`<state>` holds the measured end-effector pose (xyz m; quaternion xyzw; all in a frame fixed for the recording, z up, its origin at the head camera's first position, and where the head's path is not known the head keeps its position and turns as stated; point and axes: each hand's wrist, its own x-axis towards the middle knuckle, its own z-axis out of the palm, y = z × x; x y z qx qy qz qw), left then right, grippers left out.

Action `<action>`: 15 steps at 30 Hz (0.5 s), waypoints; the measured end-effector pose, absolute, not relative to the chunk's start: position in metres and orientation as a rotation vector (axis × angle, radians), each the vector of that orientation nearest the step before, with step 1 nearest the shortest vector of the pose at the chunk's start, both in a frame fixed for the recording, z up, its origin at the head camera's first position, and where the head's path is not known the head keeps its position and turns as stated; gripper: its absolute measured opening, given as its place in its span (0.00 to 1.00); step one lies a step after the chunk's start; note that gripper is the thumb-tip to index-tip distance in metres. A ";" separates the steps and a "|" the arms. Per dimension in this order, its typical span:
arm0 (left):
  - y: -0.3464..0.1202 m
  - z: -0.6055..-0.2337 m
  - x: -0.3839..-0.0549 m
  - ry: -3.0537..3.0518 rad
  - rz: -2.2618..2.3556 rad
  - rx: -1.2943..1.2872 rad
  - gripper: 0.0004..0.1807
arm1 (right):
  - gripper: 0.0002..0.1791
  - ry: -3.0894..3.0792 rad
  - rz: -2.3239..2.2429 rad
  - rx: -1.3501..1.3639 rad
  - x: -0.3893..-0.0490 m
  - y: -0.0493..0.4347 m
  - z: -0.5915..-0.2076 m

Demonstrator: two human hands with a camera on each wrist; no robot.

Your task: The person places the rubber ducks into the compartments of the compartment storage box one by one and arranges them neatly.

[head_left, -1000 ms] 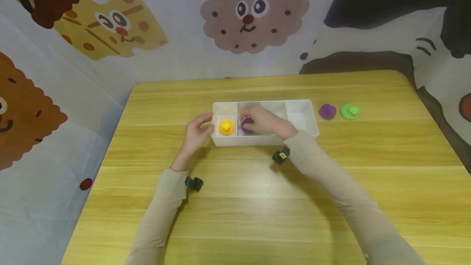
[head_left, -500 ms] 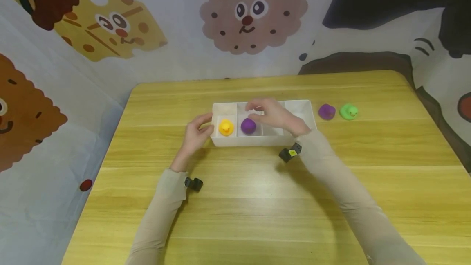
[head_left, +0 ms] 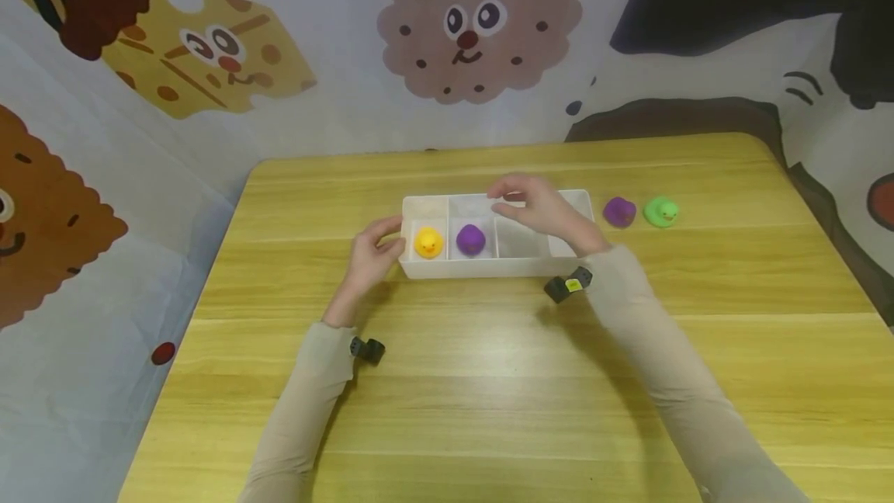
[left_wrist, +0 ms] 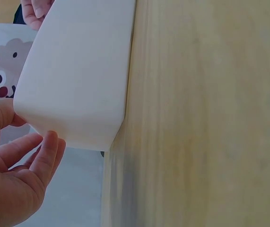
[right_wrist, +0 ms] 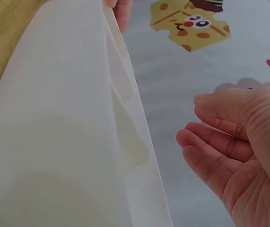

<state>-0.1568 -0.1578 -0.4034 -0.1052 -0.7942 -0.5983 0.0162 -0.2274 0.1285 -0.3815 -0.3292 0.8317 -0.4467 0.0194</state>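
A white divided box (head_left: 489, 268) stands on the table, with a yellow rubber duck (head_left: 428, 242) in its leftmost compartment. In the second compartment lies a purple rubber duck (head_left: 471, 240). My left hand (head_left: 375, 256) grips the box's left end, thumb and fingers at the rim and end wall; in the left wrist view, the thumb tip is partly hidden at the corner. Above the right-hand part of the box is my right hand (head_left: 541, 208), holding nothing, its fingers loosely curved and thumb apart. That hand (right_wrist: 234, 146) appears beside the rim in the right wrist view.
Right of the box, another purple duck (head_left: 619, 212) and a green duck (head_left: 661, 212) sit side by side on the wooden table (head_left: 447, 379). A cloth with cartoon prints (head_left: 478, 22) hangs behind the table.
My right hand has let go of the purple duck in the second compartment and moved right and slightly back. My left hand has stayed at the box's left end.
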 end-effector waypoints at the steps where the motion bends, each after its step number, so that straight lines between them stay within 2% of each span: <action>1: -0.158 -0.403 -0.157 -2.465 -1.864 -0.330 0.20 | 0.11 2.581 -1.404 -1.012 -0.228 0.131 -0.382; 11: -0.158 -0.403 -0.156 -2.463 -1.872 -0.336 0.20 | 0.10 2.589 -1.498 -0.865 -0.212 0.151 -0.358; 15: -0.158 -0.403 -0.157 -2.473 -1.869 -0.332 0.20 | 0.11 2.614 -1.498 -0.824 -0.220 0.169 -0.369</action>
